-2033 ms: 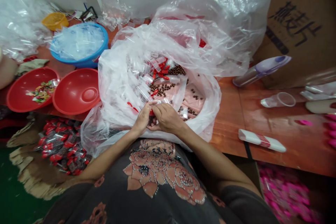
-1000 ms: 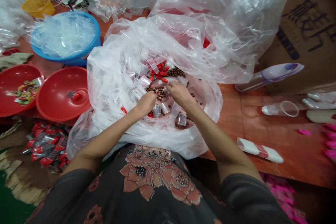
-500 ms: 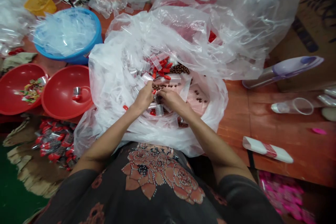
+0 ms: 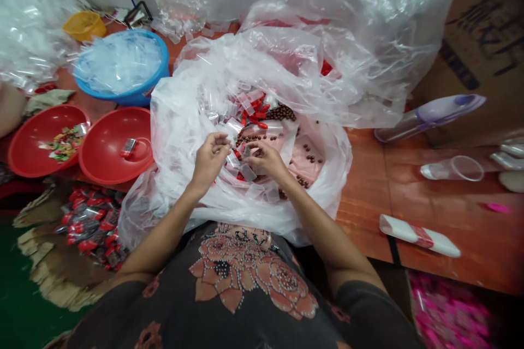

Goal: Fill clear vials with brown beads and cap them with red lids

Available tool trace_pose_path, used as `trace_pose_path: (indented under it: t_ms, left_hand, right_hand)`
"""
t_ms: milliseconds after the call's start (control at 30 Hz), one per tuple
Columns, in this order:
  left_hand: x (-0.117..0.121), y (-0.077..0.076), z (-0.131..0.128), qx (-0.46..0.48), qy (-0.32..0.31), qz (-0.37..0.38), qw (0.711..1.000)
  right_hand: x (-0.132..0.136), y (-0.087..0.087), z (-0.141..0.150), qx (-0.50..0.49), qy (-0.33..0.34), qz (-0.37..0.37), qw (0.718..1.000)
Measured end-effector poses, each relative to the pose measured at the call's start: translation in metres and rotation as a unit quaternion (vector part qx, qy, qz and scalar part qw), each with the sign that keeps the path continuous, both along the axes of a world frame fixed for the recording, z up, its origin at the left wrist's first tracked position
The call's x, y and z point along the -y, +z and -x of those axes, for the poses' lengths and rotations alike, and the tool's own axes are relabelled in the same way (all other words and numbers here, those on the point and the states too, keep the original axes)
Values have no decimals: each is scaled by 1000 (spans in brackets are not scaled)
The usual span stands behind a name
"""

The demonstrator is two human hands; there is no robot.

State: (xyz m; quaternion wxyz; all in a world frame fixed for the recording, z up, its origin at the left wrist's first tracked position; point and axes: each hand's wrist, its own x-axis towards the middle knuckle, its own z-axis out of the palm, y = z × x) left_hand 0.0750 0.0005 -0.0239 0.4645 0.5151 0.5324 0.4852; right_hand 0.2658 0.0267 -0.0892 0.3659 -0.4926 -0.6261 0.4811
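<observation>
Clear tubes (image 4: 233, 160) lie toward the bag's (image 4: 254, 217) near edge. Our half-open, seemingly empty left hand (image 4: 208, 162) and curled right hand (image 4: 268, 161) (hold: we can't tell) flank them.

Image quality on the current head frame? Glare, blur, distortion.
Head view: glare streaks on the crumpled clear plastic sheet; soft sheen on the glossy red plastic bowl holding one small container; lettering on the brown cardboard box smeared; frame edges look stretched; corner at upper right dark.
</observation>
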Motion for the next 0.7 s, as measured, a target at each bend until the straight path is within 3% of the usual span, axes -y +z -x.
trace_pose_path:
  t_ms: [133, 233, 333, 433, 533, 600, 700]
  left_hand:
    - [2, -3, -23, 82, -113, 76, 987]
    - [3, -3, -36, 170, -145, 127, 966]
    - [1, -7, -40, 218, -155, 165, 949]
    - [-3, -17, -42, 212, -179, 155, 948]
    - [-6, -32, -44, 142, -195, 106, 965]
    - [-7, -41, -45, 24, -187, 75, 979]
    - [-4, -47, -46, -183, -202, 28, 962]
  right_hand:
    - [15, 23, 3, -82, -78, 23, 993]
    - [27, 35, 2, -70, -111, -6, 991]
    - [34, 38, -3, -41, -98, -23, 994]
    - [35, 33, -10, 8, -86, -67, 994]
    - [29, 25, -22, 75, -70, -93, 990]
    - [21, 22, -33, 157, -51, -81, 983]
    - [5, 22, -49, 359, -15, -52, 932]
